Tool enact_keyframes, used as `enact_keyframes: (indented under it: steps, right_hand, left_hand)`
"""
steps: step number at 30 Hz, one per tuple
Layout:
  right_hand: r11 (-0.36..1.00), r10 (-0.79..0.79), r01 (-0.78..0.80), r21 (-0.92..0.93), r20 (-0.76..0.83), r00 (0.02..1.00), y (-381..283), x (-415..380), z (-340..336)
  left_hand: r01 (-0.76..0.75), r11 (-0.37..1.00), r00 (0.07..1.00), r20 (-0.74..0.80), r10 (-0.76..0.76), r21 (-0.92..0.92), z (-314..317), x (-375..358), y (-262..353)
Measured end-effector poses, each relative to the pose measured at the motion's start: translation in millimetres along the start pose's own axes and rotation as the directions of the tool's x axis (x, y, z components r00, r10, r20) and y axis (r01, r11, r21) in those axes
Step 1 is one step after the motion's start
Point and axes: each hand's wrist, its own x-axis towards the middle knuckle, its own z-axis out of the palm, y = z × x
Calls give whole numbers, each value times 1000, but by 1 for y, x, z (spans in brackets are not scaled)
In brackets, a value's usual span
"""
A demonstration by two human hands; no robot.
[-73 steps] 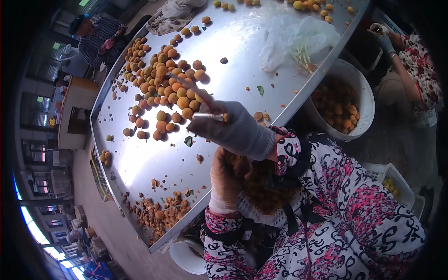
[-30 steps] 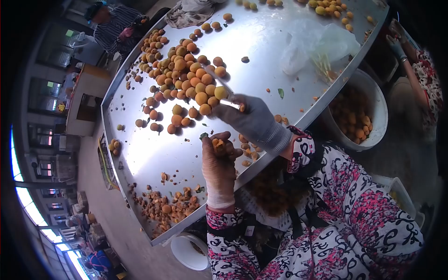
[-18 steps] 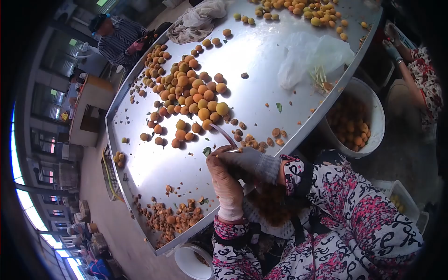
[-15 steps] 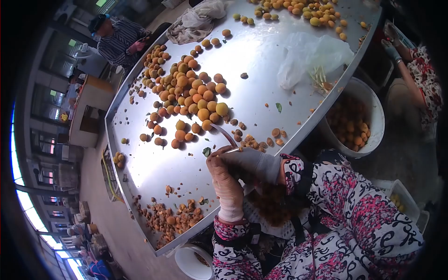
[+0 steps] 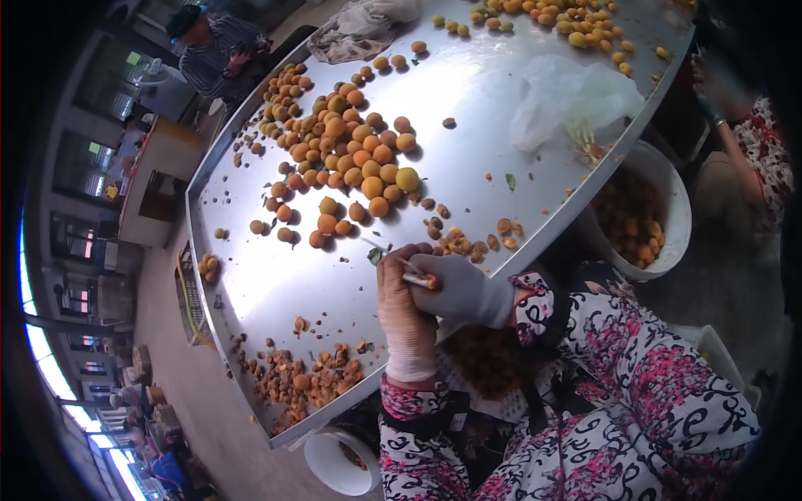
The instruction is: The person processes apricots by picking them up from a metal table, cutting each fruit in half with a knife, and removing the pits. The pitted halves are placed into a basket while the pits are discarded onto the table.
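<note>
My right hand [image 5: 468, 290], in a grey glove, is closed round a small knife [image 5: 419, 280]; its thin blade points up and left over the metal table [image 5: 292, 313]. Pressed against it, my left hand [image 5: 403, 313], with a pale covering over palm and wrist, has its fingers curled; what they hold is hidden. Both hands are above the table's near edge. Beyond them lies a pile of round orange and greenish fruits [image 5: 338, 154]. Small brown trimmings [image 5: 459, 242] lie just past the right hand, and a green leaf [image 5: 375, 255] by the blade.
More trimmings [image 5: 305, 382] lie at the near left corner, with a white bucket [image 5: 338, 474] below. Right are a clear plastic bag [image 5: 568, 100] and a fruit bucket [image 5: 675, 209]. A dark basket of fruit [image 5: 493, 363] is beneath my arms. Co-workers [image 5: 219, 58] [image 5: 756, 154] stand around.
My right hand has turned, so the knife's handle end now shows, and the blade sits lower and closer to my left hand. The view has shifted slightly. The striped-shirt co-worker's hands have moved.
</note>
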Motion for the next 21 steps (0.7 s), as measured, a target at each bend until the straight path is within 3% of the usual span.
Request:
enact_keyframes:
  steps: [1, 2, 3, 4, 5, 8, 10, 11, 13, 17, 18, 20, 21]
  right_hand:
    - [999, -51, 52, 12, -20, 998, -7, 0, -3]
    - [996, -49, 48, 70, 6, 999, -10, 0, -5]
    - [990, -50, 46, 130, 27, 998, -13, 1, -9]
    - [997, -26, 20, 80, 75, 997, -7, 6, -8]
    - [999, 0, -5, 39, 132, 991, -1, 11, -9]
    - [997, 69, -63, -44, 147, 987, -11, 16, -31]
    - [979, 190, -175, -104, 172, 967, -9, 24, -43]
    - [984, 125, -107, -142, 121, 985, -2, 25, -47]
    - [921, 130, -89, -379, 83, 988, 1, 28, -57]
    - [806, 184, -50, -590, 168, 969, 7, 32, -71]
    - [809, 182, -49, -586, 170, 968, 1, 33, -75]
    - [879, 362, -278, -388, 161, 918, -14, 33, -85]
    - [879, 362, -277, -388, 164, 918, -11, 34, -87]
  left_hand:
    - [81, 996, 996, 33, -82, 36, 0, 1, -1]
    - [131, 978, 985, -89, -147, -164, 6, -5, 0]
    - [163, 968, 981, -73, -179, -189, 6, -3, 2]
    - [125, 987, 988, -79, -133, -101, 3, -2, 1]
    - [-25, 987, 994, -105, 42, 158, -2, 0, -8]
    - [179, 970, 959, -191, -209, -165, -2, 7, 1]
    - [178, 973, 973, -125, -196, -148, -18, 12, -1]
    - [179, 975, 981, -52, -187, -135, -25, 12, 0]
    - [167, 975, 982, -61, -177, -146, -16, 7, 6]
    - [184, 981, 982, -36, -187, -66, -17, 2, 11]
    - [208, 976, 978, -3, -208, -58, -19, 1, 12]
    - [220, 975, 976, 9, -220, -17, -18, -2, 14]
    - [231, 973, 973, 24, -232, 20, -16, -4, 15]
